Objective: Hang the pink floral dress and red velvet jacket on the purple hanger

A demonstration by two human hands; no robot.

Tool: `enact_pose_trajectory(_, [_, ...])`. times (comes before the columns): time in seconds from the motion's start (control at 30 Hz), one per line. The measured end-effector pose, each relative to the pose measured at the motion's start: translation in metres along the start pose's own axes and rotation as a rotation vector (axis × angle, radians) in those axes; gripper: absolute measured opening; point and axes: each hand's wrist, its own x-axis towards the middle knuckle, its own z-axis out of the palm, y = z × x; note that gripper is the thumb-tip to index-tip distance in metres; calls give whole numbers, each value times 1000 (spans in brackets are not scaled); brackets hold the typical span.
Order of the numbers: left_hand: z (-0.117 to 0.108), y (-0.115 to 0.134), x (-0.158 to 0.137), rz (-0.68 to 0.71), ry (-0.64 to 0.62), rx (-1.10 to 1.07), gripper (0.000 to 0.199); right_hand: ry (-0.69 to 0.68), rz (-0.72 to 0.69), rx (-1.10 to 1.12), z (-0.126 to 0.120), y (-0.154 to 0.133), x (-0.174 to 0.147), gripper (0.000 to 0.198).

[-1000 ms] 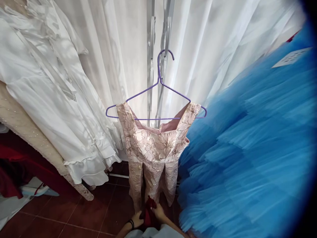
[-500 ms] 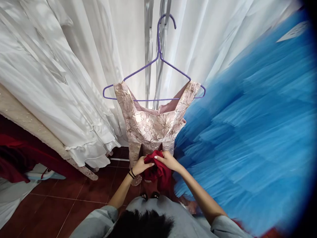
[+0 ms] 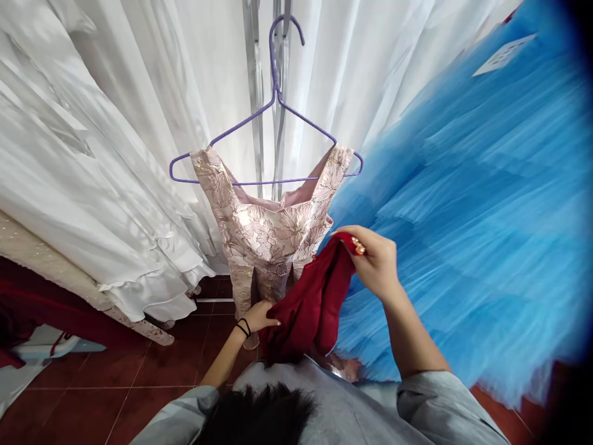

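Note:
A dark red cloth garment (image 3: 319,296) is stretched between my hands in front of the hanging dress. My right hand (image 3: 377,259) is closed on its raised upper end, where a small gold, beaded ornament (image 3: 358,246) shows beside the fingers. Lower down, my left hand (image 3: 259,316), with dark bands at the wrist, grips the cloth's left side. Behind it, a pink and gold brocade dress (image 3: 278,238) hangs by its straps from a purple hanger (image 3: 241,130). The red cloth hides part of the dress's lower half.
White gowns (image 3: 92,185) hang on the left. To the right bulges a large blue tulle skirt (image 3: 463,216) with a white tag (image 3: 504,54). Behind the hanger stand metal poles (image 3: 253,80). Red tiles (image 3: 162,364) cover the floor.
My right hand has lifted up and to the right, drawing the bunched red cloth out long. The left hand stays low, a little further left. The view has shifted slightly right.

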Motion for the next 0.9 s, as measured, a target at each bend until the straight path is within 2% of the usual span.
enact_pose_trajectory(0.1, [7,-8,-2,-27,-10,-77,32,139,100,3,-10,8,2,32])
enact_pose_trajectory(0.17, [-4,-4,-5,-53,27,-125,35,189,170,43,-16,22,2,33])
enact_pose_trajectory(0.23, [-31,7,-11,-74,149,-157,35,254,225,79,-23,41,0,35])
enact_pose_trajectory(0.33, [-86,45,-33,-67,441,-197,24,287,289,-18,-31,63,-7,36])
enact_pose_trajectory(0.4, [-115,82,-49,-31,593,-224,22,144,306,-103,-21,64,-15,45])
enact_pose_trajectory(0.43, [-125,101,-56,-19,594,-228,22,23,289,-122,-9,60,-19,56])
enact_pose_trajectory(0.5, [-133,135,-63,-3,528,-240,21,-270,205,-110,29,43,-30,85])
enact_pose_trajectory(0.57, [-132,158,-65,-8,446,-259,18,-543,117,-77,76,22,-40,109])
enact_pose_trajectory(0.63, [-128,169,-67,-20,395,-305,19,-700,102,-43,117,1,-44,116])
enact_pose_trajectory(0.73, [-129,174,-84,-7,308,-405,34,-741,41,36,149,-23,-32,100])
enact_pose_trajectory(0.77, [-131,175,-94,1,284,-426,40,-751,-29,86,152,-30,-23,85])
enact_pose_trajectory(0.83, [-138,177,-117,10,269,-432,52,-785,-190,218,155,-42,-2,42])
enact_pose_trajectory(0.9, [-147,180,-142,0,308,-409,58,-787,-320,340,160,-55,25,7])
